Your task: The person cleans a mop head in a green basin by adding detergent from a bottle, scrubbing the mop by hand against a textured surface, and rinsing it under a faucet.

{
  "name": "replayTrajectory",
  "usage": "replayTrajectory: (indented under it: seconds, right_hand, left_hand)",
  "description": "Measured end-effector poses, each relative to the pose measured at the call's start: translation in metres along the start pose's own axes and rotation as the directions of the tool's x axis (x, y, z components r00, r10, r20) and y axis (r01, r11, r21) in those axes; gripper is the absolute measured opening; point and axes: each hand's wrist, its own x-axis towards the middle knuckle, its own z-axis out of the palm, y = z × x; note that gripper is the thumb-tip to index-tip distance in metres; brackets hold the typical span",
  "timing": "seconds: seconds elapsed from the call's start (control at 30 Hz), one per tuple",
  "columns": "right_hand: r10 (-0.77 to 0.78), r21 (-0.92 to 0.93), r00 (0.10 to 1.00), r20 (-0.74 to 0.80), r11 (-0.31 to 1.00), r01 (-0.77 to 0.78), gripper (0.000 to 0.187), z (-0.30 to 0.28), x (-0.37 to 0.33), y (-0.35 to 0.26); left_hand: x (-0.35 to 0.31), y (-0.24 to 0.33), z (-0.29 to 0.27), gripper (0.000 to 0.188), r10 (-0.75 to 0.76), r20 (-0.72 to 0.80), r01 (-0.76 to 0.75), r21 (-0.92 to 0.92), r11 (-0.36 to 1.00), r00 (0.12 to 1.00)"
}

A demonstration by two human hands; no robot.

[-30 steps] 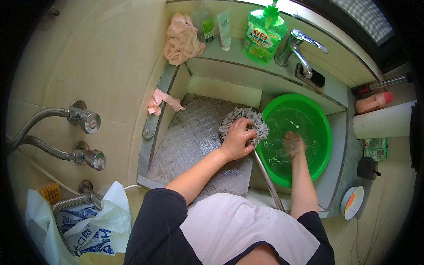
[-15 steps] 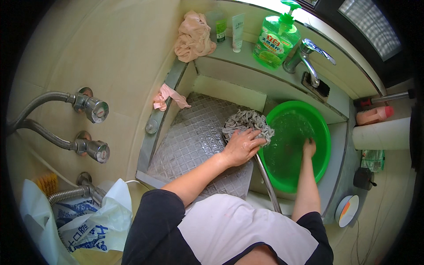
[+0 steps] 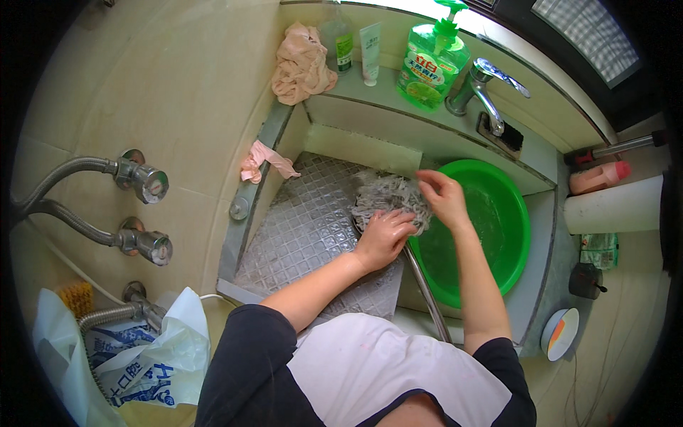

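A grey string mop head [image 3: 390, 198] lies wet on the ridged slab of the sink, its metal handle [image 3: 427, 290] slanting toward my body. My left hand [image 3: 384, 240] is closed over the mop's near strands, fingers curled on them. My right hand [image 3: 445, 201] is raised above the rim of a green basin [image 3: 518, 213], beside the mop's right edge. Its fingers are loosely bent and apart, with nothing visible in them. Cloudy water fills the basin.
A green pump bottle [image 3: 428, 71], a tube [image 3: 370, 55] and a crumpled pink cloth [image 3: 302, 64] stand along the back ledge. The faucet [image 3: 484, 92] hangs over a dark brush [image 3: 509, 135]. A pink strip of cloth [image 3: 267, 162] drapes the left edge. A bowl [image 3: 560, 334] sits right.
My right hand has come up out of the basin water and moved left to the mop's edge. My left hand stays on the mop, its fingers more curled. The view has shifted slightly.
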Motion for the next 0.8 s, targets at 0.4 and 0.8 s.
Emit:
replayTrajectory:
  seconds: [0.4, 0.8]
  right_hand:
    - [-0.353, -0.492, 0.914, 0.201, 0.77, 0.406, 0.032, 0.041, -0.028, -0.004]
    - [-0.067, -0.75, 0.993, 0.098, 0.65, 0.118, 0.015, 0.07, 0.011, -0.01]
  left_hand:
    - [0.002, -0.037, -0.019, 0.087, -0.331, 0.169, 0.315, 0.118, 0.942, 0.928]
    - [0.015, -0.06, -0.003, 0.029, -0.315, 0.099, 0.302, 0.131, 0.944, 0.944]
